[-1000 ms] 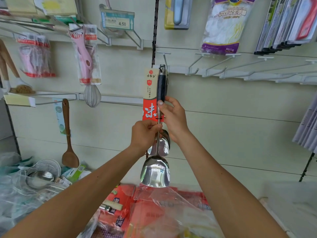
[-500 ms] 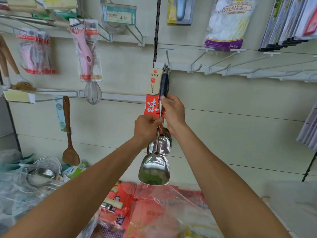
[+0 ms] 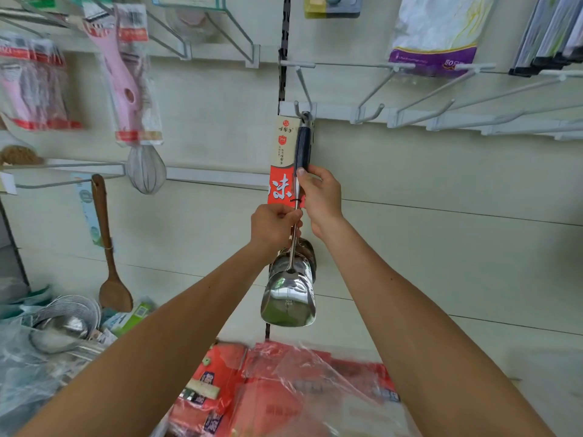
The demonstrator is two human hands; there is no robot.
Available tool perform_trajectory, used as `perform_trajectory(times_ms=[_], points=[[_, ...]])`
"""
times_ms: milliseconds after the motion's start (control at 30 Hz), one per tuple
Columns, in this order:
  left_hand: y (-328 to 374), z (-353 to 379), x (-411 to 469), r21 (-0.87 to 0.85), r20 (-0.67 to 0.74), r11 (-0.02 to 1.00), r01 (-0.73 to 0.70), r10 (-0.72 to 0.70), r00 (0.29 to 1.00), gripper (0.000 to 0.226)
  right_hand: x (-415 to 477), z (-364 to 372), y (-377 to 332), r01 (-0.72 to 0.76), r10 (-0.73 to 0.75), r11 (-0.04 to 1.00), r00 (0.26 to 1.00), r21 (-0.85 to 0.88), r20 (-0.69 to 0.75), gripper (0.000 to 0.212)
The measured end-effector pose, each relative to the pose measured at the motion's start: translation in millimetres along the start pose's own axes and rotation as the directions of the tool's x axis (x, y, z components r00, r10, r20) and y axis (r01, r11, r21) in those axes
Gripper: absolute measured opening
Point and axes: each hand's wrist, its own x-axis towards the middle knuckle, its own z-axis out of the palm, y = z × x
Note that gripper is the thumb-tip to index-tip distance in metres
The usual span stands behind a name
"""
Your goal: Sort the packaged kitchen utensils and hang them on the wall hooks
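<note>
The spatula [image 3: 288, 304] hangs upright against the wall, steel blade down and dark handle up. The top of its handle is right at the upturned tip of a wire hook [image 3: 304, 86] that juts from the white rail. The view is too poor there to say whether the handle's loop is over the tip or only touching it. A cream and red card [image 3: 281, 162] lies along the left side of the handle, tied to the shaft.

The left hand [image 3: 273, 227] grips the thin shaft just below the card, with its fingers curled tight round it. The right hand [image 3: 321, 197] holds the foot of the handle just above. Its thumb presses the front and the other fingers wrap round behind. The two hands nearly touch.

Behind the blade, close against it, what seem to be more steel utensils [image 3: 308, 250] hang from the same place.

To the left hang a pink whisk [image 3: 132, 99] in a clear packet and, lower down, a wooden spoon [image 3: 108, 247]. A pack of gloves [image 3: 437, 29] hangs at upper right, above more hooks [image 3: 372, 111] on the rail. Below the arms lie red packets [image 3: 220, 383] under clear plastic. Wire strainers [image 3: 67, 313] are piled at lower left.
</note>
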Motion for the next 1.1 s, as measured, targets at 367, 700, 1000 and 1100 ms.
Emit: perform_trajectory(times_ms=[367,700,1000,1100], points=[[-17.5,13.7,20.6,0.039,-0.029,0.999,-0.016,0.017,0.999,0.016,19.9,-6.0,14.2,0.076,-0.076,0.988,0.997,-0.132,0.01,0.036],[-21.6,-3.2,12.7,0.021,0.05,0.997,0.073,-0.074,0.996,0.032,13.1,-1.3,14.7,0.177,-0.2,0.943,0.978,-0.283,-0.054,0.037],[11.3,-56.3,-4.4,0.376,-0.002,0.909,-0.181,0.196,0.981,0.056,-21.5,10.5,4.2,0.361,-0.418,0.82,0.908,-0.443,-0.034,0.036],[19.2,-98.7,-16.3,0.541,-0.015,0.794,-0.276,0.337,0.941,0.064,-42.0,27.9,2.0,0.491,-0.51,0.711,0.853,-0.503,0.113,0.036]])
